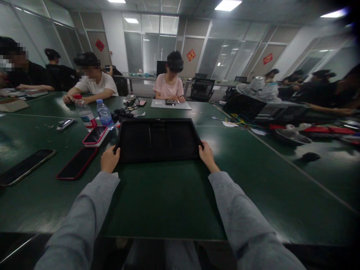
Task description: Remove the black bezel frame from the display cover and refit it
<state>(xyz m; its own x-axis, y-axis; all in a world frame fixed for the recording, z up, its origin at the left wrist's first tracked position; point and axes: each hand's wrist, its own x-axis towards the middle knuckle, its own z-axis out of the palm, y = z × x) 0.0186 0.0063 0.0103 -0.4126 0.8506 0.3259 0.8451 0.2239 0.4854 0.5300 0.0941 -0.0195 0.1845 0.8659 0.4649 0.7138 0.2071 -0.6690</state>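
A shallow black rectangular tray-like panel (135, 140), its rim raised, is in front of me over the green table. Two thin pale lines run down its middle, and a small mark shows on its far rim. My left hand (110, 158) grips the panel's left edge near the front corner, thumb on the rim. On the opposite side, my right hand (207, 154) is closed around the right edge. The fingers underneath are hidden. Whether the panel rests on the table or is slightly raised, I cannot tell.
Left of the panel lie a red-edged phone (77, 163), a pink-cased phone (95, 135) and a dark phone (26, 167). Two bottles (104, 114) and black cables (123, 114) stand behind them. Across the table a person (170, 84) works at a grey mat (182, 105). Wires (237, 122) lie right.
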